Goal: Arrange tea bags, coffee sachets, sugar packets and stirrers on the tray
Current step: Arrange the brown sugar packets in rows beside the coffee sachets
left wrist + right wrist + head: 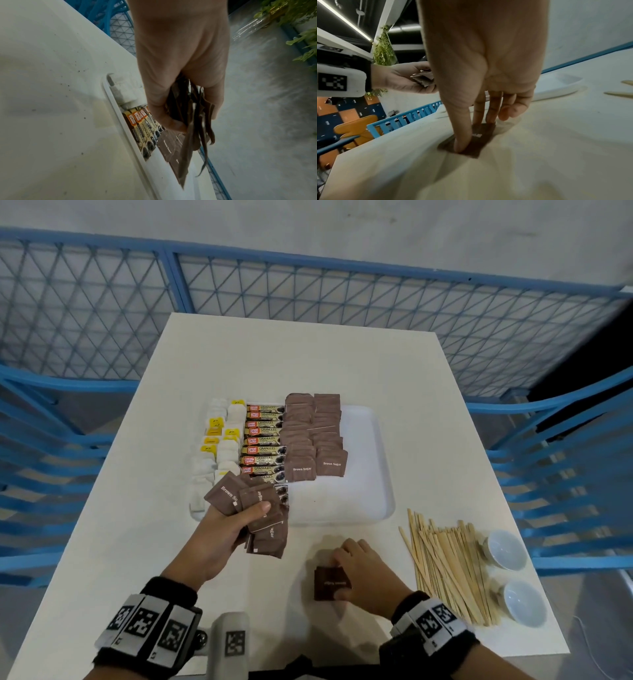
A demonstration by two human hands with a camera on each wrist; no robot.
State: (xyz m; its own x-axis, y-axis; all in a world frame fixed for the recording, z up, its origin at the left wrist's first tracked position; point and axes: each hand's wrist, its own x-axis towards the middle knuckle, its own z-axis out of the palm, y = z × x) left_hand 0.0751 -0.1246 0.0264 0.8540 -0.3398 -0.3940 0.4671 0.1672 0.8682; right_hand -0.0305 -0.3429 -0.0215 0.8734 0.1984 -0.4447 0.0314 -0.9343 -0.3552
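Two hands: both busy on the white desk, near its front edge.
Tea bags: lined up along the tray's left side, two columns, yellow tags showing.
Coffee sachets: stacked in one column just right of the tea bags, on the tray.
Left hand: raised over the tray's near-left corner, fingers and thumb curled round a fanned bunch of brown sugar packets.
Sugar rows: two columns of brown packets already laid on the tray, just right of the coffee.
Single sugar packet: flat on the desk in front of the tray, apart from it.
Right hand: down on that single packet, thumb pressing its near edge and fingertips at its far edge, pinching it against the desk.
Stirrers: loose wooden heap on the desk, right of the tray, off it.
White bowls: two, just beside the stirrers at the far right.
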